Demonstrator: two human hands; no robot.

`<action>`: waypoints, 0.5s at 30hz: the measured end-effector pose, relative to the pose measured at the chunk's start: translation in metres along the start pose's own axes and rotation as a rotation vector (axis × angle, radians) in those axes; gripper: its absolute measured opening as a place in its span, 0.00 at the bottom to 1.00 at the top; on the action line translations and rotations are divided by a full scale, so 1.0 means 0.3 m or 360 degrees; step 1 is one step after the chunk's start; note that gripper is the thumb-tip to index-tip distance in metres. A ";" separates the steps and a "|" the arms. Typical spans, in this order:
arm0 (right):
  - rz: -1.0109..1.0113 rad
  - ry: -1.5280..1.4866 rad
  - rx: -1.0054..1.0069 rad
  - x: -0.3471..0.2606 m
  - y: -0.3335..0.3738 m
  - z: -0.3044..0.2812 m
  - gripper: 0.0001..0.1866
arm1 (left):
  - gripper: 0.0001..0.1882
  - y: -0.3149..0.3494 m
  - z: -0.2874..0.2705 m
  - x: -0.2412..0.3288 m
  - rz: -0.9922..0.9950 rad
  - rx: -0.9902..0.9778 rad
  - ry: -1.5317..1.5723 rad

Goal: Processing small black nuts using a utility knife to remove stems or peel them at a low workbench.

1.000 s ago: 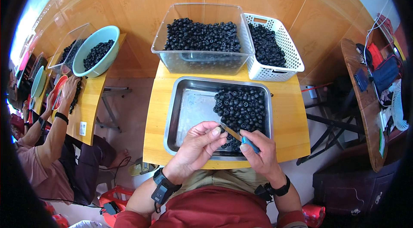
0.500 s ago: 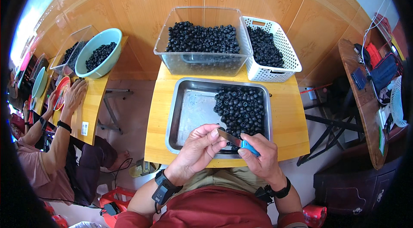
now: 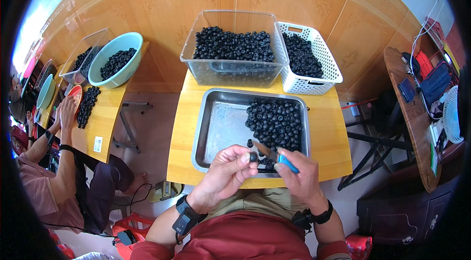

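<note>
Fingers of your left hand pinch one black piece between thumb and fingertips, over the near side of the metal tray. Your right hand is wrapped around the blue handle of the knife, with its blade angled up and toward your left hand. Blade and held piece are near each other; contact cannot be confirmed. A small dark bit shows beside the blade tip; whether it rests on the tray cannot be determined.

Your tray carries a heap of black pieces along its right side, with bare metal at left. Beyond it on your yellow table stand a clear bin and, to its right, a white basket, both holding more black pieces. To your left, a co-worker's hands are beside a row of black pieces, near a pale teal bowl.
</note>
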State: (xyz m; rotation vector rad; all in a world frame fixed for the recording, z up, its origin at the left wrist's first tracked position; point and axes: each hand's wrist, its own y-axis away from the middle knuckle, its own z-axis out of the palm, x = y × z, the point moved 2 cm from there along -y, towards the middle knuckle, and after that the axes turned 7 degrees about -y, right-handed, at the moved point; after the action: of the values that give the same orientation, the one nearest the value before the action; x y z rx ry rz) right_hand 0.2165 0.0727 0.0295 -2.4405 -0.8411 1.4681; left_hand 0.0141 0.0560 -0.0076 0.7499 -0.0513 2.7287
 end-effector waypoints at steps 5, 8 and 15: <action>0.0174 -0.0234 0.0169 0.003 -0.017 -0.006 0.19 | 0.07 0.007 0.007 0.003 0.0009 -0.0065 -0.0053; 0.0202 -0.0296 0.0116 -0.030 -0.034 0.001 0.19 | 0.07 0.004 -0.032 0.005 0.0029 -0.0043 0.0013; 0.0217 -0.0605 -0.0007 -0.060 -0.061 0.050 0.18 | 0.08 0.011 -0.012 -0.004 -0.0058 -0.0105 0.0022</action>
State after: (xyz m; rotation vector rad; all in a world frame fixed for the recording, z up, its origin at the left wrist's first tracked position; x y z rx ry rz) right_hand 0.1903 0.0758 0.0432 -2.2950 -0.7505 2.0233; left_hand 0.0124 0.0531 -0.0111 0.7062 -0.1228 2.6836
